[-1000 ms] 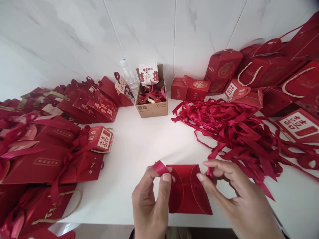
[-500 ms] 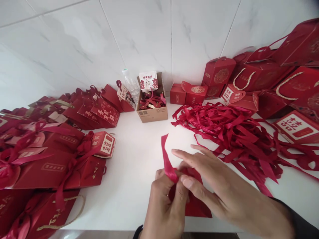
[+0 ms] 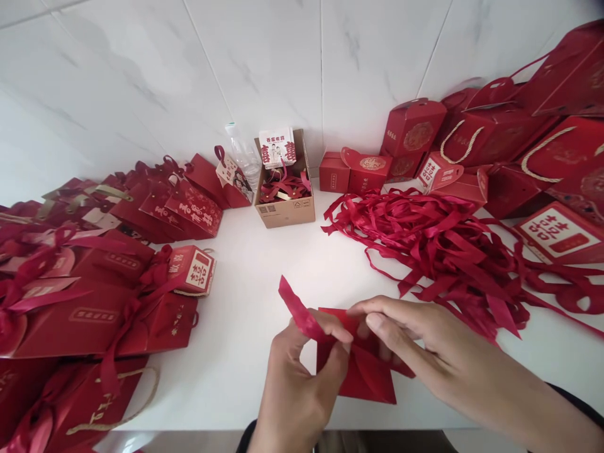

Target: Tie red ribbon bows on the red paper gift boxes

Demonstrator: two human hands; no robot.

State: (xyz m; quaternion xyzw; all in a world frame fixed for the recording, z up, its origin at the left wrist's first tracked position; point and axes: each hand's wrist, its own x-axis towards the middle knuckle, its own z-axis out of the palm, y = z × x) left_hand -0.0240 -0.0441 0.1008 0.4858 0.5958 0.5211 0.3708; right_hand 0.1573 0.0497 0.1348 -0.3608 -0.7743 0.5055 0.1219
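Observation:
A small red paper gift box (image 3: 365,380) sits near the front edge of the white table, directly below both hands. My left hand (image 3: 304,377) is closed at its left side, thumb and index finger pinched together at the top of the box. A red ribbon (image 3: 297,308) loops over that index finger, its loose end pointing up and left. Across the box's right side lies my right hand (image 3: 419,343), its fingers curled in against the upper part with the thumb bent above them. My hands partly hide the top of the box and the rest of the ribbon.
Red ribbons (image 3: 438,251) lie heaped to the right. A cardboard box (image 3: 286,214) with small red pieces stands by the tiled wall, near a clear bottle (image 3: 243,154). Ribbon-tied red boxes (image 3: 104,314) crowd the left; more red boxes (image 3: 500,138) are stacked at right.
My left hand has shifted slightly left and down, and the ribbon end now leans further left. My right hand has curled its outstretched fingers down onto the box, and more of the box shows.

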